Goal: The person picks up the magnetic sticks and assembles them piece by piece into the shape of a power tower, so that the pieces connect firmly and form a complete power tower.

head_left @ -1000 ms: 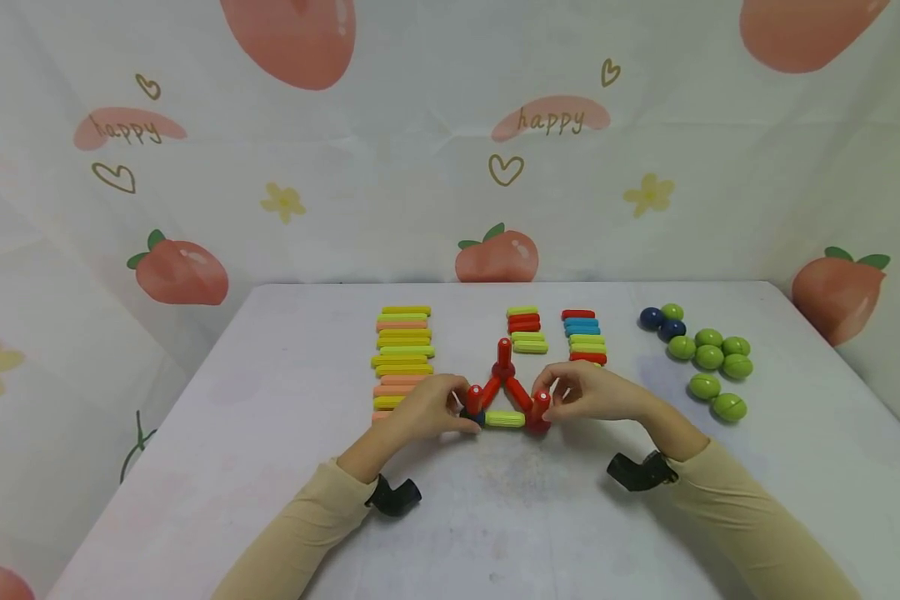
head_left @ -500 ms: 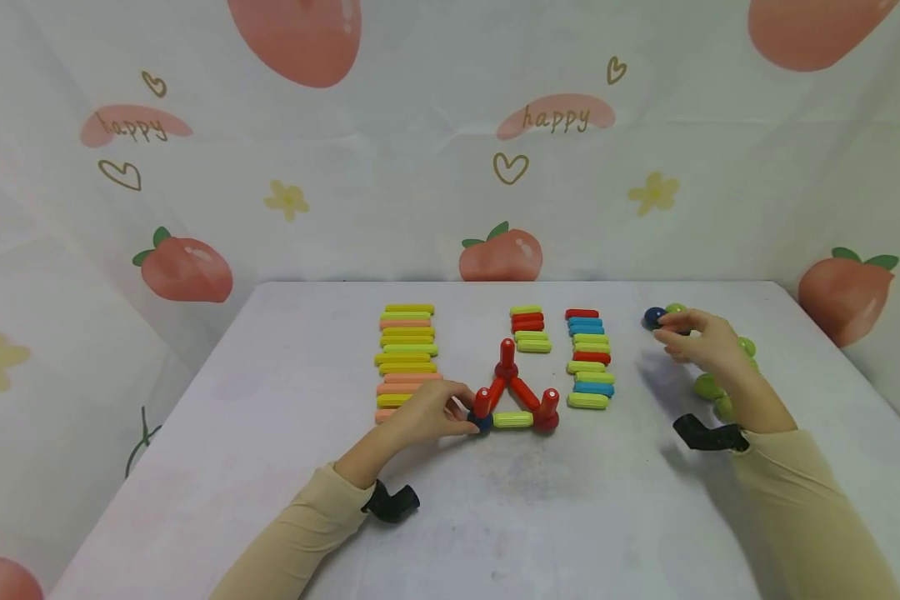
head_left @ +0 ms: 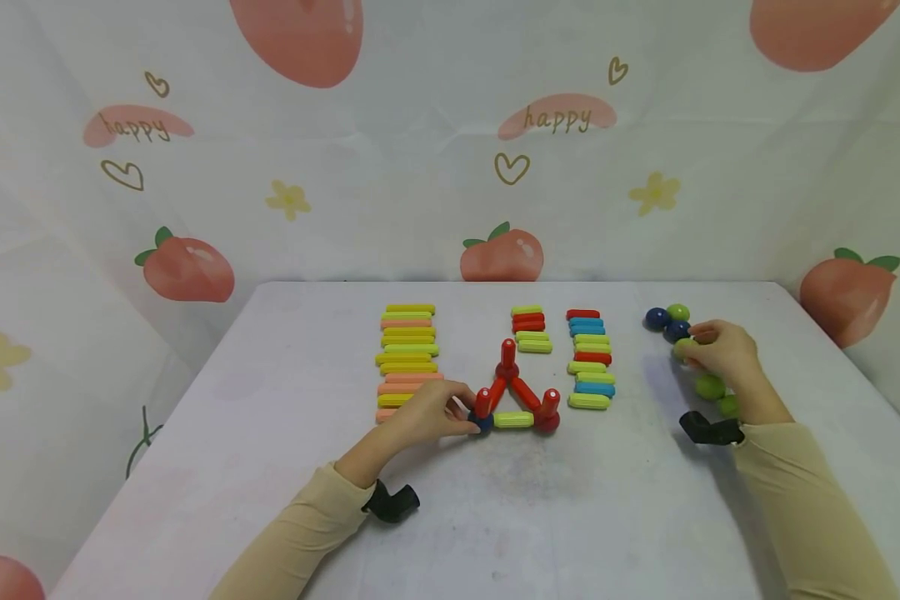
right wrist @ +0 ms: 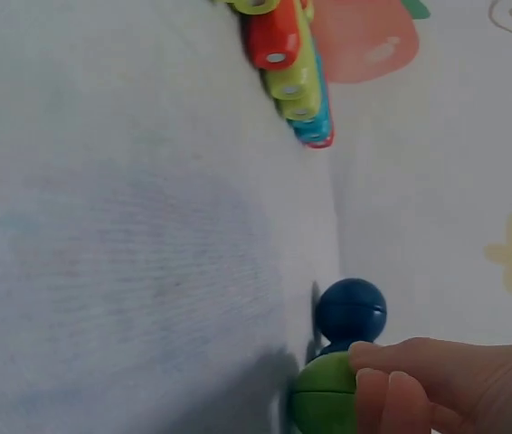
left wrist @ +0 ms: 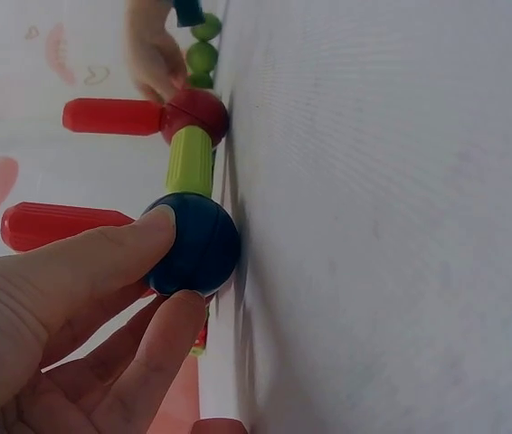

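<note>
A triangular frame of magnetic-looking rods and balls stands mid-table, with a red upright rod [head_left: 507,354] on each corner. Its near side is a lime rod [head_left: 513,420], running from a dark blue ball [left wrist: 203,253] to a red ball [head_left: 547,422]. My left hand [head_left: 429,408] pinches that dark blue ball between thumb and finger, as the left wrist view shows. Over at the right, my right hand [head_left: 729,354] has thumb and fingertips around a green ball [right wrist: 324,395]. The palm side of this hand is partly hidden.
Two dark blue balls [head_left: 657,319] and a green ball [head_left: 678,312] lie behind the right hand; several green balls [head_left: 709,387] are partly covered by it. Short rods [head_left: 589,402] form columns right of the frame. Longer yellow and orange rods [head_left: 407,341] line up at left.
My right hand left the frame's red corner, moved right to the far blue balls, then came slightly nearer to a green ball. My left hand has stayed on the dark blue ball.
</note>
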The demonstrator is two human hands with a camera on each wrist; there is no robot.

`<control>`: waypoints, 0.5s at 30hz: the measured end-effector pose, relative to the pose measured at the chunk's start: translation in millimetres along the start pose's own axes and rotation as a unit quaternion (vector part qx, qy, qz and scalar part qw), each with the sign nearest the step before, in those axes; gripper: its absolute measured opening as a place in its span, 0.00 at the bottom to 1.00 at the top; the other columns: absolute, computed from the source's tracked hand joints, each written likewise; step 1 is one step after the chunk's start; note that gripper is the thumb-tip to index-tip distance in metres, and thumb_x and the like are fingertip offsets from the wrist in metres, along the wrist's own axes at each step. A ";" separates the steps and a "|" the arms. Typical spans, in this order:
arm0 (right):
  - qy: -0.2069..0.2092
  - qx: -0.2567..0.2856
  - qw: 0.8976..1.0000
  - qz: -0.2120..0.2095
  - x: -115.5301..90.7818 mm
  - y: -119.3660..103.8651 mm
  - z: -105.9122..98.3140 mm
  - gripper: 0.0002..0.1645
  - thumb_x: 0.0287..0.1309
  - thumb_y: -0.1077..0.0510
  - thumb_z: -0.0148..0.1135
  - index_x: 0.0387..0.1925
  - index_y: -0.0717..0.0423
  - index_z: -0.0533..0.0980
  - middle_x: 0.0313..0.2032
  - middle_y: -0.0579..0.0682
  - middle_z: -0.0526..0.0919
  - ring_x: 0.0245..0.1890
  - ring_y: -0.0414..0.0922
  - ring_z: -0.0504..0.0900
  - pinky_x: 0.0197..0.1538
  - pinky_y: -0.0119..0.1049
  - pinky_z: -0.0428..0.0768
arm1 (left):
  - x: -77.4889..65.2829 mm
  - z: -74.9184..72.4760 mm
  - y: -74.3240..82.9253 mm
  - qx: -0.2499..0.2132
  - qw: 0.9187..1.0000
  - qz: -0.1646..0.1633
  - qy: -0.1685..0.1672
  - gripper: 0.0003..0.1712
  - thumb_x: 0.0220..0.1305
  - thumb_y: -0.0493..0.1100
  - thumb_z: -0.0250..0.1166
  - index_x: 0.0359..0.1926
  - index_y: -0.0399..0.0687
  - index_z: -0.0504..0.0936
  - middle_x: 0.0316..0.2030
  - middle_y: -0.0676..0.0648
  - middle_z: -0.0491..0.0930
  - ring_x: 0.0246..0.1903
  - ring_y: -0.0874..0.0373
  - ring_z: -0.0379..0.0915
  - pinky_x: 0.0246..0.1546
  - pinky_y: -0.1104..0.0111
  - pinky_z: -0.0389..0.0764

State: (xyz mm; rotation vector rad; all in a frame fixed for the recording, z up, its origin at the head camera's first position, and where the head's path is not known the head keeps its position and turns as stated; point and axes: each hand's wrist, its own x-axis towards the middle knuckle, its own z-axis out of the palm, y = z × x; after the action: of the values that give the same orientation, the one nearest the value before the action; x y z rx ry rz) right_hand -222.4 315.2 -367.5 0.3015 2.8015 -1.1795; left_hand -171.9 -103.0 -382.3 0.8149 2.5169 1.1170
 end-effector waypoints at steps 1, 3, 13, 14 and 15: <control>0.001 -0.007 1.000 -0.002 0.2 -0.1 0.6 0.31 0.55 0.58 0.58 0.56 0.75 0.63 0.54 0.76 0.68 0.18 0.27 0.76 0.25 0.24 0.77 | 0.1 -0.1 -0.1 0.000 1.000 0.001 0.000 0.13 0.52 0.38 0.70 0.39 0.39 0.81 0.36 0.44 0.83 0.29 0.65 0.75 0.30 0.80 0.77; 0.009 -0.027 1.000 -0.012 0.0 -1.1 1.5 0.30 0.54 0.58 0.58 0.54 0.74 0.64 0.52 0.76 0.69 0.17 0.27 0.76 0.24 0.24 0.76 | 0.2 -0.1 -0.1 -0.001 1.000 0.001 0.000 0.13 0.52 0.38 0.70 0.39 0.39 0.81 0.36 0.44 0.83 0.29 0.65 0.75 0.29 0.80 0.77; -0.025 -0.019 0.993 -0.110 -17.2 -44.5 12.8 0.35 0.60 0.48 0.59 0.59 0.67 0.63 0.55 0.71 0.70 0.30 0.38 0.78 0.31 0.28 0.78 | 1.8 -0.3 1.4 0.004 1.000 -0.015 -0.006 0.14 0.53 0.39 0.70 0.40 0.40 0.81 0.36 0.45 0.82 0.29 0.65 0.74 0.29 0.80 0.76; -0.031 -0.015 0.992 -0.120 -18.4 -51.9 17.0 0.35 0.59 0.46 0.59 0.59 0.65 0.64 0.56 0.69 0.71 0.32 0.41 0.78 0.31 0.28 0.77 | 2.0 -0.4 1.7 0.005 1.000 -0.014 -0.006 0.14 0.53 0.39 0.70 0.41 0.40 0.81 0.37 0.45 0.82 0.29 0.65 0.75 0.29 0.80 0.76; -0.040 -0.008 0.991 -0.129 -19.6 -59.8 21.7 0.35 0.59 0.45 0.59 0.60 0.63 0.64 0.56 0.67 0.72 0.34 0.43 0.77 0.32 0.28 0.76 | 2.2 -0.6 1.6 0.007 1.000 -0.013 -0.006 0.14 0.53 0.40 0.69 0.41 0.40 0.81 0.37 0.45 0.82 0.30 0.65 0.75 0.30 0.81 0.76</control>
State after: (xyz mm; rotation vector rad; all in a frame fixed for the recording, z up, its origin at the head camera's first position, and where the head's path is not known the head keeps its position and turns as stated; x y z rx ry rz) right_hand -216.0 255.9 -337.8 -0.1128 2.8410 -1.1847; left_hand -173.3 -101.2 -380.8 0.7883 2.5211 1.0854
